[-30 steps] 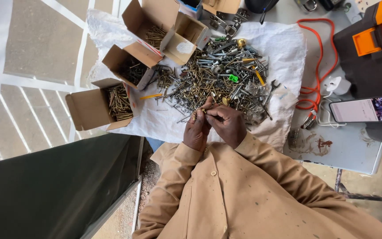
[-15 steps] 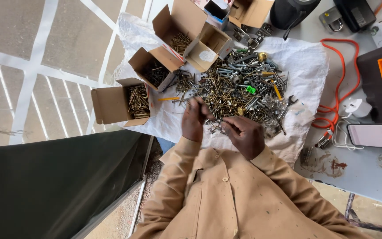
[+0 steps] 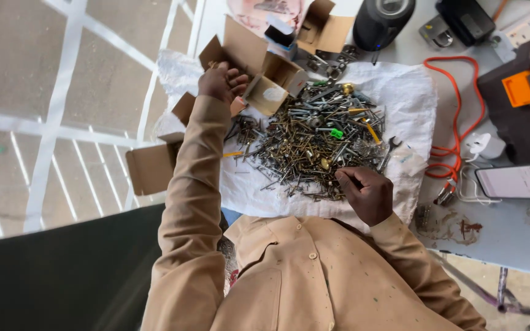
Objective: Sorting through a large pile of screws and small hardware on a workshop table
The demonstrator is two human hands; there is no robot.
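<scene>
The step in hand looks like sorting: the left hand (image 3: 222,83) reaches out over the open cardboard boxes (image 3: 265,73) at the far left of the white cloth (image 3: 412,98), its fingers loosely curled above a box, though I cannot tell whether they hold anything. The right hand (image 3: 368,193) rests at the near edge of the heap of screws and nails (image 3: 311,141), fingers pinched together, perhaps on a small fastener. The heap lies in the middle of the cloth on the surface. The next move probably calls for a precise pinch on a single piece from the tangle.
</scene>
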